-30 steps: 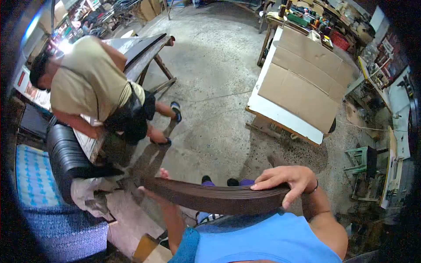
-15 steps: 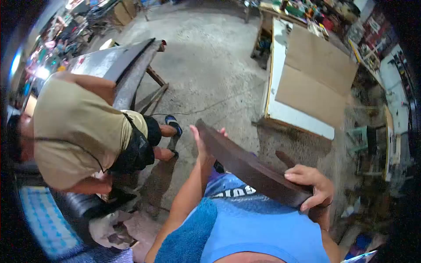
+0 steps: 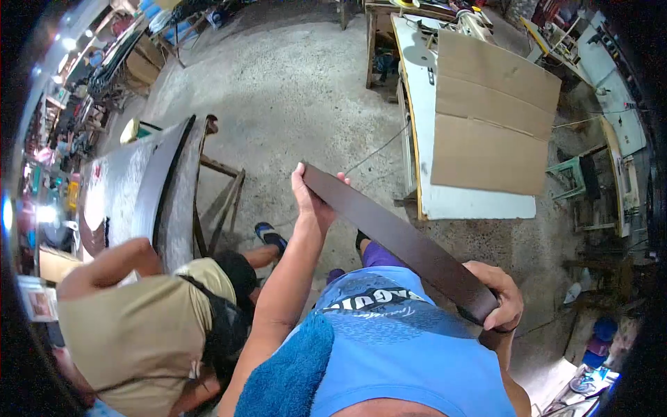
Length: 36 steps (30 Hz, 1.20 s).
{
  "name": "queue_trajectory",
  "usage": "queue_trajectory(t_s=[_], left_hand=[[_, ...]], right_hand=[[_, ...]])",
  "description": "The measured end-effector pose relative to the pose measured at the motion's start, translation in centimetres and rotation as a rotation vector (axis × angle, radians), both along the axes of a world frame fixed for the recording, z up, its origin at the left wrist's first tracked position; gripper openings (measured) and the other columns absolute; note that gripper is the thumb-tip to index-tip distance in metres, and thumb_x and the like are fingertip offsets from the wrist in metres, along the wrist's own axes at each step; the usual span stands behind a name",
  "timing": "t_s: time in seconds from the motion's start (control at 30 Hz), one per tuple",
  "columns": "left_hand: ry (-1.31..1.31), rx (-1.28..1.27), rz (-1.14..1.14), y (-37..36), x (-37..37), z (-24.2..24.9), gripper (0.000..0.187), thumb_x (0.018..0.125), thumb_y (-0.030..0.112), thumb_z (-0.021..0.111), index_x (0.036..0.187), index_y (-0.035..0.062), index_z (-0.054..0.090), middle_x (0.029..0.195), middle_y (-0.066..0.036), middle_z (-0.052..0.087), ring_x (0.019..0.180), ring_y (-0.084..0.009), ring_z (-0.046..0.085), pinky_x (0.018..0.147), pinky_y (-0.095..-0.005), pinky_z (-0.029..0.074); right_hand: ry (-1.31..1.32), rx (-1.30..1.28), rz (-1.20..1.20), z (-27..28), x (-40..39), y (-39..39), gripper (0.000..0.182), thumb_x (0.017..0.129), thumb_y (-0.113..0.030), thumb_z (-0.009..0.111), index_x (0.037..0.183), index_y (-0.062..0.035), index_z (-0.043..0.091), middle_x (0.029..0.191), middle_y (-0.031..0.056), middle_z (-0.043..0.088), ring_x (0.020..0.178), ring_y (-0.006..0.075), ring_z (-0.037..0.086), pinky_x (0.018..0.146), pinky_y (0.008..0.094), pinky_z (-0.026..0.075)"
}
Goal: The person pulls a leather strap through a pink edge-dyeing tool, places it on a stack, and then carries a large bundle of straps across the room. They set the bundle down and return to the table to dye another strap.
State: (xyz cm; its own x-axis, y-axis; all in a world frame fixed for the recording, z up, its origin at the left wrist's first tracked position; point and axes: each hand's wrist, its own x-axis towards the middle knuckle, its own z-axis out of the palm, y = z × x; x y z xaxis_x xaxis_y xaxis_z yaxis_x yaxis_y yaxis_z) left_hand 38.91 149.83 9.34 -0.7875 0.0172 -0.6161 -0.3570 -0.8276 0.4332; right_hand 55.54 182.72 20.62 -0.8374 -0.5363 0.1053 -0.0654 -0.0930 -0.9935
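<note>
While rough concrete floor [image 3: 299,90] spreads beyond my fingers [image 3: 299,174], I grip a brown band [image 3: 410,236].
Ahead of my right hand [image 3: 499,295], creased cardboard [image 3: 490,139] lies on a white table [image 3: 479,203]; left of my left hand [image 3: 314,210], a person in tan [image 3: 135,333] leans beside a bench [image 3: 126,174]. Long, smooth, perhaps leather, the band slants between my closed fingers.

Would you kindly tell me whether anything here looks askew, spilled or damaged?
Only one mild oddity: the creased cardboard lies off-centre on the white table, its right side seemingly overhanging the edge. I see no clear spill; the brown band is held by the left hand and right hand.
</note>
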Motion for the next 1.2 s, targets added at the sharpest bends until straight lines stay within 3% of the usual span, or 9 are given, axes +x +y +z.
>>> queue_trajectory(t_s=[0.07, 0.33, 0.53, 0.67, 0.77, 0.93, 1.07, 1.13, 1.2], left_hand=[[0.043, -0.022, 0.026, -0.8, -3.2, 0.4, 0.077, 0.081, 0.059, 0.05, 0.125, -0.001, 0.031, 0.098, -0.02, 0.05, 0.086, -0.0353, 0.056, 0.075, -0.0511, 0.051], [0.159, -0.02, 0.107, -4.3, -12.8, 5.3, 0.066, 0.082, 0.056, 0.053, 0.116, 0.0025, 0.036, 0.106, -0.021, 0.046, 0.084, -0.0333, 0.057, 0.075, -0.049, 0.052], [0.318, -0.009, 0.115, -4.4, -17.6, 10.3, 0.066, 0.082, 0.058, 0.053, 0.113, 0.0011, 0.038, 0.096, -0.02, 0.05, 0.082, -0.0322, 0.058, 0.07, -0.046, 0.053], [0.396, -0.146, 0.103, -3.6, -20.9, 12.3, 0.069, 0.082, 0.06, 0.05, 0.113, -0.0005, 0.041, 0.094, -0.022, 0.055, 0.081, -0.0339, 0.06, 0.07, -0.0469, 0.053], [0.408, -0.196, 0.114, -2.8, -24.6, 11.8, 0.073, 0.081, 0.063, 0.049, 0.115, -0.0015, 0.042, 0.092, -0.024, 0.058, 0.079, -0.0354, 0.061, 0.07, -0.0466, 0.054], [0.422, -0.167, 0.052, -0.9, -30.8, 9.8, 0.071, 0.08, 0.062, 0.052, 0.113, 0.0007, 0.038, 0.09, -0.023, 0.056, 0.079, -0.0342, 0.06, 0.073, -0.0495, 0.052], [0.363, -0.046, -0.066, -0.3, -37.4, 6.8, 0.069, 0.081, 0.062, 0.05, 0.111, 0.0008, 0.042, 0.085, -0.023, 0.058, 0.08, -0.0355, 0.06, 0.075, -0.0499, 0.052], [0.34, -0.007, -0.109, -0.7, -40.7, 5.8, 0.069, 0.081, 0.063, 0.049, 0.11, 0.0008, 0.043, 0.085, -0.023, 0.058, 0.079, -0.0359, 0.06, 0.075, -0.05, 0.051], [0.302, 0.048, -0.126, -1.8, -44.4, 4.9, 0.071, 0.081, 0.064, 0.049, 0.114, 0.0019, 0.042, 0.09, -0.022, 0.056, 0.083, -0.035, 0.059, 0.077, -0.0502, 0.051]], right_hand=[[-0.161, -0.06, 0.015, -0.4, -2.5, -0.2, 0.094, 0.061, -0.052, 0.079, 0.126, 0.0096, 0.05, 0.12, 0.0252, 0.057, 0.108, 0.0359, 0.058, 0.095, 0.0389, 0.041], [-0.157, -0.141, 0.033, 0.7, -11.6, -2.0, 0.097, 0.061, -0.05, 0.081, 0.13, 0.0088, 0.047, 0.124, 0.024, 0.055, 0.114, 0.0338, 0.055, 0.098, 0.0381, 0.038], [-0.227, -0.172, 0.021, 2.2, -13.7, -2.2, 0.095, 0.062, -0.046, 0.081, 0.131, 0.009, 0.046, 0.124, 0.0235, 0.054, 0.115, 0.0323, 0.053, 0.099, 0.0373, 0.036], [-0.207, -0.297, -0.065, 2.1, -15.0, -3.5, 0.093, 0.06, -0.039, 0.082, 0.129, 0.0111, 0.046, 0.12, 0.0218, 0.056, 0.11, 0.0293, 0.055, 0.097, 0.0361, 0.037], [-0.252, -0.409, -0.119, 2.3, -16.0, -4.5, 0.094, 0.058, -0.035, 0.083, 0.128, 0.0145, 0.044, 0.12, 0.0228, 0.056, 0.109, 0.0287, 0.056, 0.098, 0.0364, 0.036], [-0.276, -0.467, -0.406, 3.1, -18.1, -6.9, 0.095, 0.055, -0.031, 0.084, 0.125, 0.0174, 0.043, 0.124, 0.0267, 0.054, 0.111, 0.0312, 0.056, 0.099, 0.0404, 0.036], [-0.246, -0.48, -0.386, 1.8, -21.9, -8.1, 0.086, 0.062, -0.026, 0.081, 0.128, 0.0139, 0.043, 0.125, 0.0272, 0.054, 0.113, 0.0339, 0.055, 0.101, 0.0425, 0.036], [-0.243, -0.427, -0.485, 1.9, -24.6, -10.2, 0.086, 0.066, -0.03, 0.08, 0.132, 0.0106, 0.042, 0.128, 0.0245, 0.052, 0.114, 0.0318, 0.055, 0.1, 0.04, 0.037], [-0.225, -0.382, -0.622, 0.2, -27.6, -11.0, 0.087, 0.065, -0.027, 0.085, 0.129, 0.0122, 0.04, 0.126, 0.027, 0.051, 0.113, 0.0348, 0.053, 0.096, 0.0484, 0.04]])
